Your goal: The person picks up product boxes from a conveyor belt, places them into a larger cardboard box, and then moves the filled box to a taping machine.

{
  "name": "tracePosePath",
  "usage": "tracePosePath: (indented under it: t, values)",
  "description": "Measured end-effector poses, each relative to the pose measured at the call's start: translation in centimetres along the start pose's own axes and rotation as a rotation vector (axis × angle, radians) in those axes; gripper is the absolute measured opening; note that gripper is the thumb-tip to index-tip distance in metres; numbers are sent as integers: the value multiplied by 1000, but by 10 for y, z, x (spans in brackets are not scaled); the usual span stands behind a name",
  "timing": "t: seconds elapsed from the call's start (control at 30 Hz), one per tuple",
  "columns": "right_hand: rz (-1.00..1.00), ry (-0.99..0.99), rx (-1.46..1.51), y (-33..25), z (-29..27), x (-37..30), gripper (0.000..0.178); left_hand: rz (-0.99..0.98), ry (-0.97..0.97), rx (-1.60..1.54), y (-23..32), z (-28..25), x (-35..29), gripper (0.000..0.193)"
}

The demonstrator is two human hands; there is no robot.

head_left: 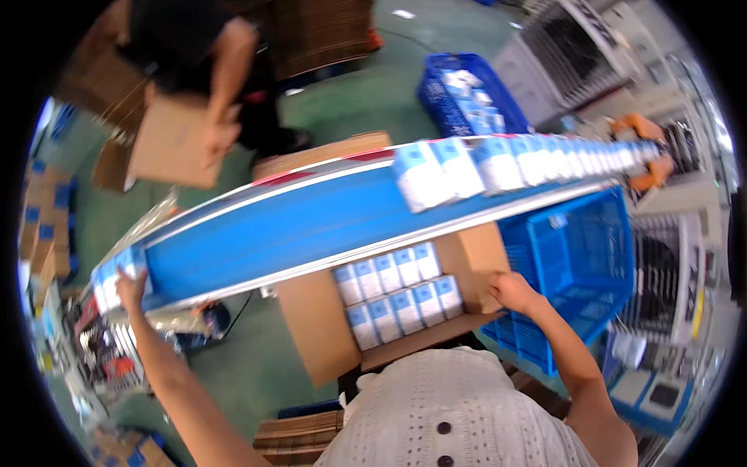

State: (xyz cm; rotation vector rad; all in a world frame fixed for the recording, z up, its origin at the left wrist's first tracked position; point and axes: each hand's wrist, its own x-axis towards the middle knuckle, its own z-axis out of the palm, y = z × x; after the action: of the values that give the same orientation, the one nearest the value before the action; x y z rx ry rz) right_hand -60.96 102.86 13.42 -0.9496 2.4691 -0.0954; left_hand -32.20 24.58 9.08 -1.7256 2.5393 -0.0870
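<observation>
At the far left end of the blue conveyor belt (272, 226), my left hand (131, 288) touches a few blue-and-white packs (109, 289) with its fingers apart. My right hand (515, 293) is closed on the edge of the right flap (481, 253) of an open cardboard carton (317, 323). Two rows of blue-and-white packs (397, 292) stand inside that carton, in front of my body. On the right half of the belt, more packs (498, 165) stand in a long line, the leftmost ones leaning.
Right of the carton stands a blue plastic crate (580, 257). Beyond the belt, another blue basket (436, 97) holds loose packs. A co-worker at the far left handles a cardboard box (175, 144). Flattened cartons (299, 432) are stacked low in front of me.
</observation>
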Motion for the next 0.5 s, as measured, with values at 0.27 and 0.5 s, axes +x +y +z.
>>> tracePosePath:
  t: [0.27, 0.5]
  values:
    - [114, 862, 111, 48, -104, 71, 20, 433, -44, -509, 166, -20, -151, 77]
    - [202, 499, 288, 28, -112, 176, 45, 587, -267, -725, 391, -65, -258, 57]
